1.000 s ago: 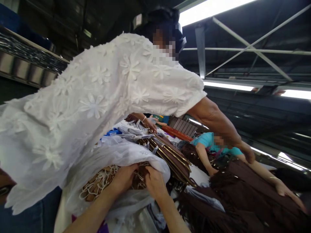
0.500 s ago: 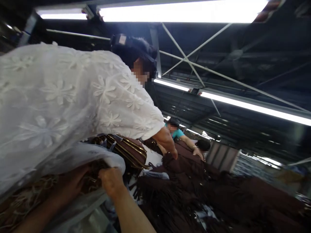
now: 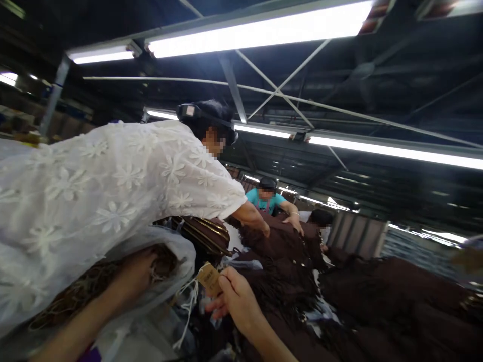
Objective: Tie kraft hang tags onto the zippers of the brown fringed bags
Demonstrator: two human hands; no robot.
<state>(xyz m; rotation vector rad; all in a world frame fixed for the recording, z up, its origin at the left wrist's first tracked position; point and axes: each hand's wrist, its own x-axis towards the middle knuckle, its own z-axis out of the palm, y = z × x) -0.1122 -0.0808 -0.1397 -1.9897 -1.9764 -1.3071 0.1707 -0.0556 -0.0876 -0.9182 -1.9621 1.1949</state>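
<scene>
Between the thumb and fingers of my right hand (image 3: 239, 299) is a tan cardboard hang tag (image 3: 209, 279), printed with dark marks. White strings (image 3: 192, 306) dangle from it. My left hand (image 3: 139, 271) reaches into a clear plastic bag (image 3: 186, 256), among brown tags with pale strings (image 3: 90, 286); its fingers are mostly hidden there. Dark brown fringed bags (image 3: 271, 281) lie heaped just beyond and to the right of my right hand.
A co-worker in a white flowered top (image 3: 124, 181) leans across from the left, one arm on the brown pile. Further back, a person in a turquoise shirt (image 3: 277, 198) handles the same pile. Brown bags with gold trim (image 3: 207, 234) lie beside the plastic bag.
My right hand has left the plastic bag's edge and moved right, now with a hang tag in it. My left hand stays inside the bag. The camera view has shifted.
</scene>
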